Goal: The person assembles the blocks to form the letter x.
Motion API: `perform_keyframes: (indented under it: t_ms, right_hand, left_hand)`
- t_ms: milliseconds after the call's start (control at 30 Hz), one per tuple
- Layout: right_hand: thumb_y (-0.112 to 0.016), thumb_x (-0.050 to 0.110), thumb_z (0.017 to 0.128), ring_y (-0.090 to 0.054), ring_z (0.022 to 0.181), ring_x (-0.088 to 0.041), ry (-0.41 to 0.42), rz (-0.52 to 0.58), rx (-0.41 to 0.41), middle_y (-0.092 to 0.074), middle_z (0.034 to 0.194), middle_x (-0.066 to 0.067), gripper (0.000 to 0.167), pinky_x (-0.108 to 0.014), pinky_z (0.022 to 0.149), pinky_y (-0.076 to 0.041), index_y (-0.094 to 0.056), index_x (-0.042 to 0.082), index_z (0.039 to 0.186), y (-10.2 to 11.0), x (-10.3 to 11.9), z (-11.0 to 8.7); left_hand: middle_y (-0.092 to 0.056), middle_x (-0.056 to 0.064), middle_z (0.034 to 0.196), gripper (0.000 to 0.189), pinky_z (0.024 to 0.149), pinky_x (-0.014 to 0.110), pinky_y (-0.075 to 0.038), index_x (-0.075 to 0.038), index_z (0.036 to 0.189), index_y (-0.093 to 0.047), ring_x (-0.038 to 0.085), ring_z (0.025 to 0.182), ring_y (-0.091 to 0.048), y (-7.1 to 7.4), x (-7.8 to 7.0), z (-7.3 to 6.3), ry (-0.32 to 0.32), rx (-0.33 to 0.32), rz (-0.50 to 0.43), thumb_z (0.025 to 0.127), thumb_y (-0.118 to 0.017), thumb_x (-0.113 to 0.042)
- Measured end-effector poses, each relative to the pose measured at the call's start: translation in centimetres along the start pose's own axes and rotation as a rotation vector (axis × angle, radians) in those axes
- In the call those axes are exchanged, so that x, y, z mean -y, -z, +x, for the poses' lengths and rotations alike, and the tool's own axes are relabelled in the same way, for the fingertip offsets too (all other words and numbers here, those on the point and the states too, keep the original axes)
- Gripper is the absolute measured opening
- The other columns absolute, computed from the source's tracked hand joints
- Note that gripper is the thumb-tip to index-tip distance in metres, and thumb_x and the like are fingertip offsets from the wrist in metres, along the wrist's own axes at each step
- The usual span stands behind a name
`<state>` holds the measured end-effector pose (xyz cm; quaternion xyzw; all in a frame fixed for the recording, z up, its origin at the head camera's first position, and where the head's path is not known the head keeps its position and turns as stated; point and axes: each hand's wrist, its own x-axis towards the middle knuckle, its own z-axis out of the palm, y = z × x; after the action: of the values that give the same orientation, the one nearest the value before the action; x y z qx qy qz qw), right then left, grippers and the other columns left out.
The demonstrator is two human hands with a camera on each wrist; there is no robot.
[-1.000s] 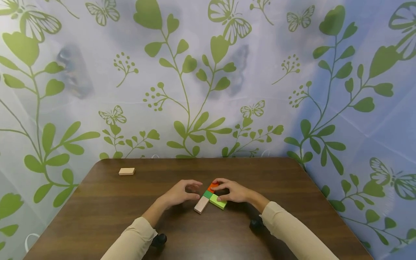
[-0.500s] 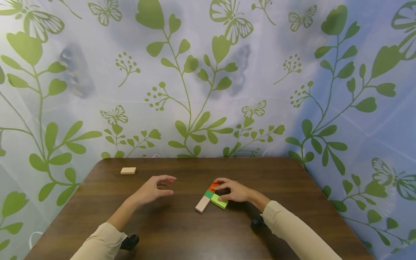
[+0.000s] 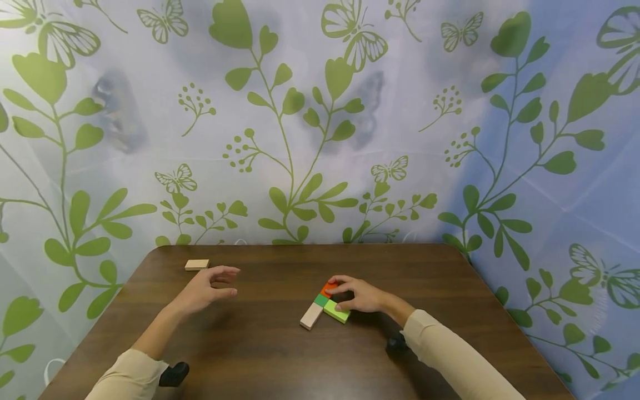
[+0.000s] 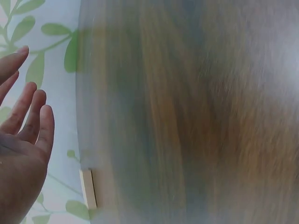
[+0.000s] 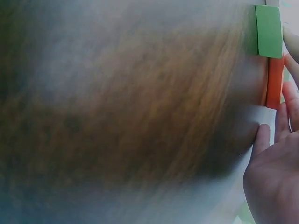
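Observation:
My left hand (image 3: 202,289) hovers over the table's left side with loosely bent fingers and nothing in its grasp. Just beyond it lies a pale wooden block (image 3: 197,265), also seen at the edge of the left wrist view. My right hand (image 3: 362,295) is at a flat group of touching blocks. Its fingertips touch the orange block (image 3: 327,289), and its thumb rests on the lime-green block (image 3: 337,313). A small dark-green block (image 3: 321,300) joins these with a second pale wooden block (image 3: 311,316). The right hand partly covers the orange block.
The dark brown wooden table (image 3: 280,355) runs back to a hanging cloth (image 3: 320,139) printed with leaves and butterflies. Black devices, one of them a wrist device (image 3: 174,374), sit beneath both wrists.
My left hand has moved away from the block group, leftward across the table toward the lone wooden block. The right hand and the grouped blocks have stayed in place.

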<state>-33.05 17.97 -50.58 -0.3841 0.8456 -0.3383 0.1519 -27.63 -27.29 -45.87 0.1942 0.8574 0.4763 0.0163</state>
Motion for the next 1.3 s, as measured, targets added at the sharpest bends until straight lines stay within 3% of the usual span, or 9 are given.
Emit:
perform_keyframes:
  t_ms: [200,467,800,867,967,1033,1100,1233,1300]
  right_hand:
    - [-0.076,0.024,0.097,-0.034,0.146,-0.038,-0.008,-0.01,0.004,-0.041,0.157,-0.013,0.051,-0.062,0.114,-0.029,-0.062,0.007,0.144,0.0,-0.1,0.1]
    - [-0.076,0.024,0.097,-0.033,0.146,-0.038,-0.002,-0.018,0.006,-0.04,0.158,-0.014,0.053,-0.062,0.114,-0.028,-0.062,0.008,0.145,0.1,-0.2,0.4]
    - [-0.077,0.023,0.096,-0.034,0.146,-0.037,-0.013,-0.014,0.006,-0.041,0.157,-0.013,0.052,-0.06,0.114,-0.028,-0.062,0.009,0.145,0.1,-0.2,0.0]
    - [-0.077,0.024,0.096,-0.033,0.147,-0.035,-0.02,-0.013,0.004,-0.041,0.158,-0.012,0.053,-0.059,0.115,-0.028,-0.062,0.01,0.145,0.1,-0.2,0.0]
    - [-0.076,0.025,0.097,-0.033,0.147,-0.036,-0.01,-0.023,0.003,-0.041,0.158,-0.012,0.053,-0.059,0.115,-0.028,-0.062,0.011,0.146,0.0,-0.2,0.1]
    - [-0.075,0.025,0.097,-0.034,0.146,-0.037,0.001,-0.025,0.006,-0.041,0.158,-0.013,0.052,-0.06,0.114,-0.029,-0.062,0.01,0.145,-0.1,-0.2,0.2]
    - [-0.076,0.025,0.097,-0.034,0.146,-0.038,0.005,-0.024,0.007,-0.041,0.157,-0.013,0.052,-0.059,0.114,-0.03,-0.062,0.009,0.145,-0.2,-0.3,0.2]
    - [-0.076,0.024,0.097,-0.034,0.146,-0.032,-0.025,-0.015,0.006,-0.041,0.157,-0.007,0.052,-0.055,0.115,-0.031,-0.062,0.011,0.145,-0.3,-0.4,0.0]
    - [-0.076,0.024,0.097,-0.034,0.147,-0.03,-0.041,-0.009,0.003,-0.041,0.158,-0.005,0.052,-0.054,0.115,-0.03,-0.062,0.011,0.145,-0.3,-0.4,-0.1]
  left_hand:
    - [-0.062,0.02,0.134,0.052,0.09,0.045,-0.052,0.0,0.139,-0.061,0.044,0.123,-0.057,1.4,1.1,-0.3,0.012,-0.107,0.058,0.093,-0.08,-0.017]
    - [-0.06,0.025,0.136,0.051,0.086,0.028,-0.051,0.002,0.139,-0.061,0.043,0.122,-0.058,3.4,3.2,-0.4,0.042,-0.211,0.124,0.093,-0.079,-0.013]
    - [-0.052,0.033,0.141,0.055,0.095,0.058,-0.048,0.006,0.143,-0.055,0.05,0.13,-0.048,5.4,5.9,-0.1,0.139,-0.287,0.14,0.095,-0.077,-0.011]
    - [-0.052,0.034,0.141,0.056,0.094,0.055,-0.049,0.007,0.143,-0.054,0.05,0.131,-0.047,5.8,6.5,-0.1,0.159,-0.312,0.147,0.095,-0.077,-0.011]
    - [-0.051,0.035,0.141,0.058,0.09,0.036,-0.051,0.008,0.144,-0.053,0.051,0.13,-0.047,6.4,7.4,-0.2,0.185,-0.338,0.146,0.095,-0.077,-0.012]
    - [-0.052,0.035,0.14,0.06,0.087,0.031,-0.049,0.008,0.144,-0.052,0.051,0.13,-0.048,6.6,7.9,-0.3,0.201,-0.351,0.149,0.095,-0.078,-0.013]
    - [-0.05,0.036,0.142,0.062,0.094,0.037,-0.048,0.009,0.146,-0.05,0.053,0.132,-0.044,6.9,8.4,-0.3,0.217,-0.348,0.131,0.096,-0.078,-0.015]
    - [-0.044,0.037,0.147,0.066,0.105,0.065,-0.035,0.008,0.149,-0.045,0.056,0.137,-0.035,7.3,8.9,0.2,0.236,-0.322,0.119,0.097,-0.076,-0.017]
    - [-0.043,0.036,0.149,0.067,0.106,0.068,-0.032,0.008,0.15,-0.045,0.057,0.139,-0.033,7.4,9.0,0.5,0.239,-0.309,0.128,0.096,-0.076,-0.018]
